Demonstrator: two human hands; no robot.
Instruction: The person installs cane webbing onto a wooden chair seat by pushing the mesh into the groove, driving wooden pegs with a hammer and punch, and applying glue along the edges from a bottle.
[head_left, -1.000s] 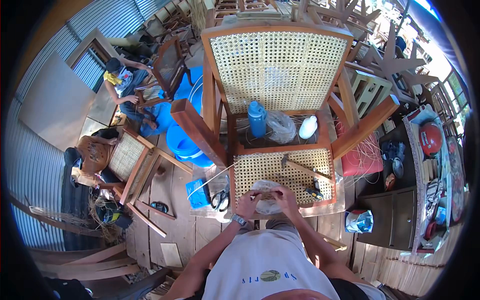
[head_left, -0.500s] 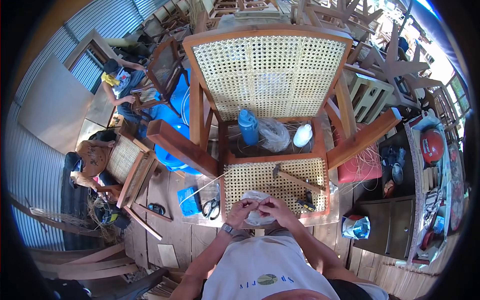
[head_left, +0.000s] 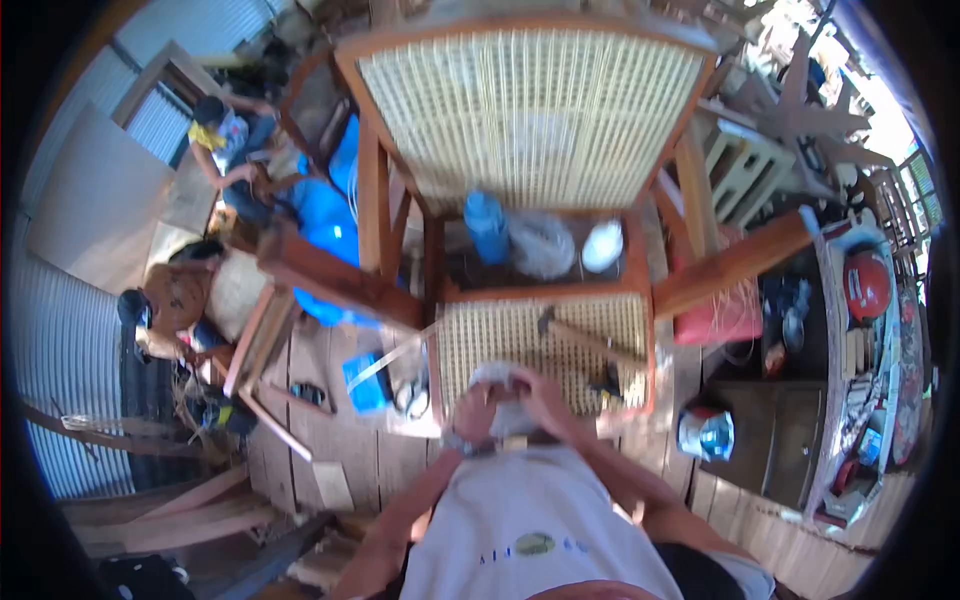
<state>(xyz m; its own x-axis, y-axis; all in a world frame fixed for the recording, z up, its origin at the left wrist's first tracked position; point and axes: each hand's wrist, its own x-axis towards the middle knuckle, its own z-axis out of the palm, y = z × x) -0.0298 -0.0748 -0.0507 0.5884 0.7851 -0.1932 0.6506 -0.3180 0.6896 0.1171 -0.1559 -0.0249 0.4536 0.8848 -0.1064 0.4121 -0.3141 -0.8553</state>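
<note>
My left hand [head_left: 474, 412] and my right hand [head_left: 540, 402] are close together over the front edge of a woven cane chair seat [head_left: 490, 335]. Both have their fingers closed, but motion blur hides what is in them. A clear plastic bag [head_left: 490, 372] shows just behind and beneath the fingers. On the seat to the right lie a hammer [head_left: 590, 340] and a small dark tool [head_left: 607, 382]. Across the seat's left edge sticks a pale cane strip [head_left: 395, 352]. Scissors [head_left: 411, 397] and a blue packet [head_left: 367, 382] are left of the seat.
Behind the seat stand a blue bottle [head_left: 487, 228], a crumpled plastic bag [head_left: 542, 245] and a white container [head_left: 602, 246]. The chair's armrests [head_left: 735, 262] spread on both sides. Two people [head_left: 178, 300] work at other chairs on the left. A cabinet [head_left: 765, 440] stands at right.
The view has shifted and become blurred, with the chair sitting slightly higher in it. My hands stay together and have risen a little over the plastic bag.
</note>
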